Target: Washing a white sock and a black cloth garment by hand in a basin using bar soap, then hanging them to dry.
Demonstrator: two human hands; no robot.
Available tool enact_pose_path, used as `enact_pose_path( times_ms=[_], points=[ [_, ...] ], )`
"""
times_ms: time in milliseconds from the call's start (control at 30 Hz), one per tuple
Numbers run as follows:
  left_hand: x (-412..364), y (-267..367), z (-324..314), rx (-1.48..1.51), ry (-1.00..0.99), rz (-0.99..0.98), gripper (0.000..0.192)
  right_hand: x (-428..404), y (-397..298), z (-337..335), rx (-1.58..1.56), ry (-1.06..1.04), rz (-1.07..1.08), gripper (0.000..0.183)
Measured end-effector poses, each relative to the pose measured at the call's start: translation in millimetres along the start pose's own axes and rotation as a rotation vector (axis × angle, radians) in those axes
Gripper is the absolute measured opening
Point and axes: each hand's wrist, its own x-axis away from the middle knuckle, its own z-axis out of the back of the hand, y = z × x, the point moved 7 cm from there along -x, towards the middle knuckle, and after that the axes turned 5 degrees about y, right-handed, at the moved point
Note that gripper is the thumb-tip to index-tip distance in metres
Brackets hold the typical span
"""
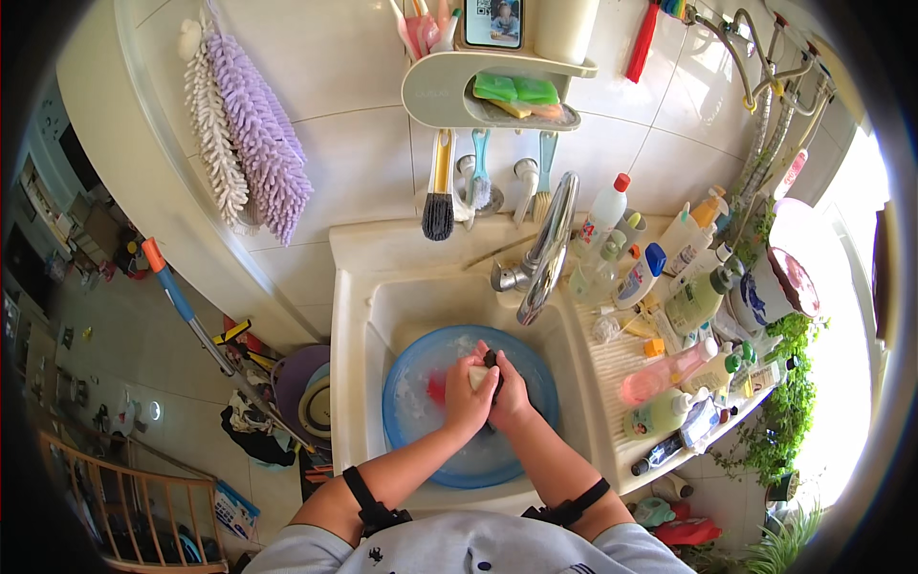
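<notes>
A blue plastic basin of cloudy, sudsy water stands in the cream sink. Over the water, my left hand grips a pale bar of soap. The bar rests against a dark cloth, which my right hand holds bunched up. Both hands are close together, and the cloth is partly hidden between them. Part of a dark item hangs below the hands towards the water. Something red lies in the suds just left of my left hand.
A chrome faucet arches over the sink's back. Bottles, including a pink one, crowd the ribbed ledge at right. Brushes hang below a wall shelf. A mop pole leans at left beside a purple basin.
</notes>
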Motion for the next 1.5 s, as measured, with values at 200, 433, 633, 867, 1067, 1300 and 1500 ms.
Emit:
enact_pose_path(
  times_ms=[200, 433, 633, 867, 1067, 1300, 1500],
  points=[
    [13, 30, -2, -0.119, -0.090, -0.312, 0.033, -1, 12, 9, -0.162, 0.013, -0.277, 0.029],
    [11, 25, -4, -0.017, -0.035, -0.187, 0.032, 6, 12, 11, -0.043, 0.053, -0.194, 0.031],
    [-5, -7, -12, 0.014, 0.022, 0.034, 0.030, 17, 3, 11, 0.083, 0.199, 0.037, 0.032],
    [-10, -57, -2, 0.507, -0.026, 0.611, 0.033, 25, -9, -15, -0.112, 0.097, 0.050, 0.034],
    [7, -72, 3, 0.536, -0.025, 0.860, 0.045, 1, -8, 19, -0.193, 0.403, 0.014, 0.033],
    [-7, 3, 5, -0.147, -0.028, -0.013, 0.034, 6, 6, 22, 0.020, 0.450, 0.008, 0.022],
    [-7, -31, -15, 0.155, -0.140, 0.483, 0.030, 3, -3, 30, 0.184, 0.434, 0.056, 0.025]
  ],
)
